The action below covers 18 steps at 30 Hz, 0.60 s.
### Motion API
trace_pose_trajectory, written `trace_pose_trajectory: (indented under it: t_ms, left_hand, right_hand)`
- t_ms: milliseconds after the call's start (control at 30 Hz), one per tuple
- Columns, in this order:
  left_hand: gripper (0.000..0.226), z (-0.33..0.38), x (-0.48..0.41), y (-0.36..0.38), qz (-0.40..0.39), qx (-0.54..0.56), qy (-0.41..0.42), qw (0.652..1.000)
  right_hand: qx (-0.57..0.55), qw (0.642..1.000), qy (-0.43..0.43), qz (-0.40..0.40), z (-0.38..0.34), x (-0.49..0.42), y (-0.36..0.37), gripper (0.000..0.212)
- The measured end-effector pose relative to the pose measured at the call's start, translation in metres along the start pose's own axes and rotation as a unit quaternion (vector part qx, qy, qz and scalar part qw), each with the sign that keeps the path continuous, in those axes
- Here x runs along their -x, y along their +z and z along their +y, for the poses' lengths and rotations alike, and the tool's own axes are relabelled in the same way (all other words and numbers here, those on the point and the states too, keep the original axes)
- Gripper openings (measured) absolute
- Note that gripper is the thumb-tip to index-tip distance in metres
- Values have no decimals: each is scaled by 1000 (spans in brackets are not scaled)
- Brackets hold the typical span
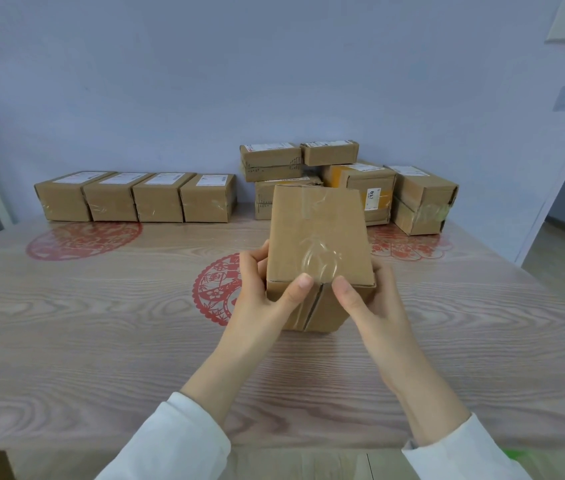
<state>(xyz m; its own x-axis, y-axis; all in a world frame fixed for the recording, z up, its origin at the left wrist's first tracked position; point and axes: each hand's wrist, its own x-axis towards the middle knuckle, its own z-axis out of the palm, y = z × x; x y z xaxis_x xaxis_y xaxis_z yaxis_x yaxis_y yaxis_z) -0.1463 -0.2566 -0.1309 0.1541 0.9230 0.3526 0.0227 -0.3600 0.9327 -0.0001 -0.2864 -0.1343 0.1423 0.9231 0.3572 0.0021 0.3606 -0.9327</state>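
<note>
A brown cardboard box (319, 233) stands on end on the wooden table (101, 341), its taped face toward me and a crumpled strip of clear tape across it. My left hand (260, 289) grips the box's left side, thumb on the near face by the seam. My right hand (367, 299) grips the right side, thumb beside the same seam. The fingers of both hands wrap behind the box and are mostly hidden.
A row of several labelled cardboard boxes (135, 197) lines the back left of the table. A stack of boxes (357, 181) stands at the back right against the wall. Red paper-cut decorations (84, 239) lie under the tabletop surface. A doorway opens at far right.
</note>
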Motion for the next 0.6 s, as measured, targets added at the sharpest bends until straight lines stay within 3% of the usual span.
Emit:
trace_pose_trajectory:
  t_ms: [100,300,433,600]
  left_hand:
    - [58,-2,1,1,-8,27,-25,999]
    - [60,-3,3,2,-27,20,-38,999]
    - [48,0,1,4,-25,33,-49,998]
    - [89,-5,1,2,-51,1,-42,998]
  right_hand:
    - [-6,1000,-3,-14,2,0,-3,56]
    - [20,1000,-17,3,8,-5,-6,62]
    - [3,1000,-10,-8,8,-4,-6,73]
    - [57,998,-11,-13,12,-4,-8,90]
